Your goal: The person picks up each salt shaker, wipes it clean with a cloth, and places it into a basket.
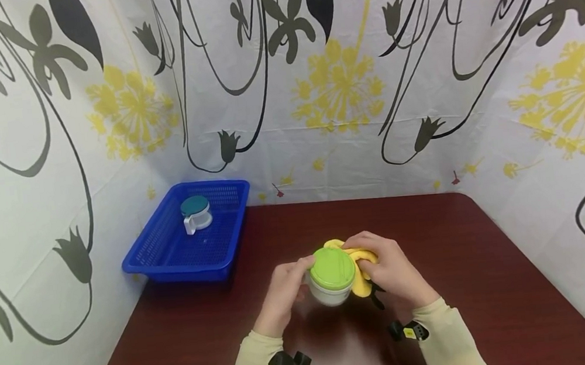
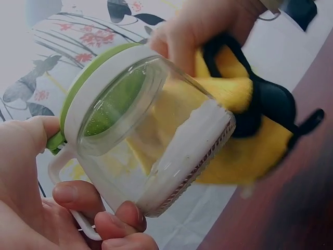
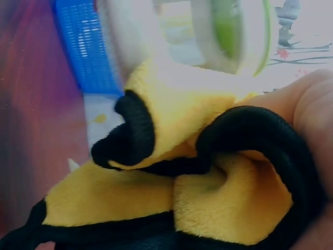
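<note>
Above the table, my left hand grips a clear glass seasoning jar by its white handle, thumb at the edge of the green lid. White contents lie along one side near the base in the left wrist view, where the jar is tilted. My right hand holds a bunched yellow cloth with black edging against the jar's side. In the right wrist view the cloth hides most of the right fingers, and the jar behind it is blurred.
A blue plastic basket stands at the table's back left. Inside it sits another jar with a teal lid and a white handle. The dark red table is bordered by a flower-patterned curtain.
</note>
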A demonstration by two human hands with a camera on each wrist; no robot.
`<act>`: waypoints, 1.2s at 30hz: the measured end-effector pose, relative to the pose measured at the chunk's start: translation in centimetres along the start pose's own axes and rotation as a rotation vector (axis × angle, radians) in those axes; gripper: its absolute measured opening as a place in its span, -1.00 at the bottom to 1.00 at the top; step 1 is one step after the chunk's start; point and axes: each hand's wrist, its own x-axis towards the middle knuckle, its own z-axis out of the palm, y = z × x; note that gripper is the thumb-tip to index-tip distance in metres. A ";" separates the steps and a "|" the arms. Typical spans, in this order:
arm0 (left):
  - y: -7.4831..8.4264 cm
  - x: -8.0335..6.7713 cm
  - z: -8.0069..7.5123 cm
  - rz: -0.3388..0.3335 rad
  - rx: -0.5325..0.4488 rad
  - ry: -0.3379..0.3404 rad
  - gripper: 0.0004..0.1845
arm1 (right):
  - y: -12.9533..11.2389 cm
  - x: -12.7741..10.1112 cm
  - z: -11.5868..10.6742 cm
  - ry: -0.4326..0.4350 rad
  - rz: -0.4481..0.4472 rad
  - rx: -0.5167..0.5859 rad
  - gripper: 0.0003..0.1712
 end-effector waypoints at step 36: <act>-1.0 0.4 0.1 -0.041 0.045 -0.092 -0.53 | 1.4 -0.1 0.9 -0.024 0.011 0.063 -0.49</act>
